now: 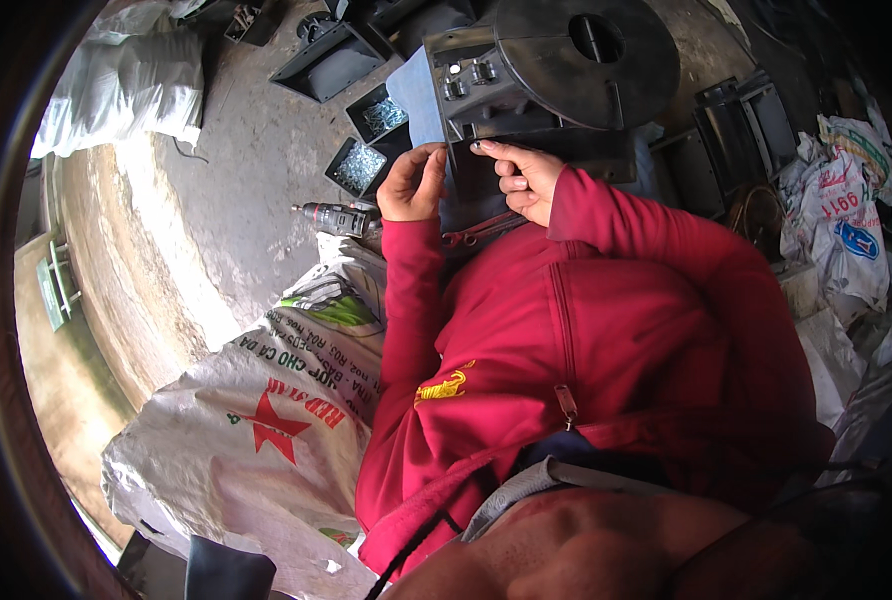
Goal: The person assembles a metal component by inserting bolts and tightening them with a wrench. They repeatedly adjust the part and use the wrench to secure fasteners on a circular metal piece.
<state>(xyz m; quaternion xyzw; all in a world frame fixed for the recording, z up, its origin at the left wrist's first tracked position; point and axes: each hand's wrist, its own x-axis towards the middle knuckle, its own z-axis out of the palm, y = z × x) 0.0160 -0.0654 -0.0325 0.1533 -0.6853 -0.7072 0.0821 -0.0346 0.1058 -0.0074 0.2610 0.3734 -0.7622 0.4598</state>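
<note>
A large black plastic housing (476,100) with a wide round disc (536,55) on top lies in front of my lap. At its near left corner is my left hand (413,187), fingers curled and thumb pressed to the index; whatever they pinch is hidden. My right hand (526,180) is just right of it, by the near edge. Its thumb and index are together at the tip, the other fingers folded; a tiny dark thing may be between them, too small to name. A short gap separates the two hands.
Left of the housing stand two black bins of small metal screws, a far bin (384,117) and a near bin (357,166). A power screwdriver (338,216) lies below them. A white printed sack (256,440) fills the lower left. More black plastic parts (731,140) stand right.
</note>
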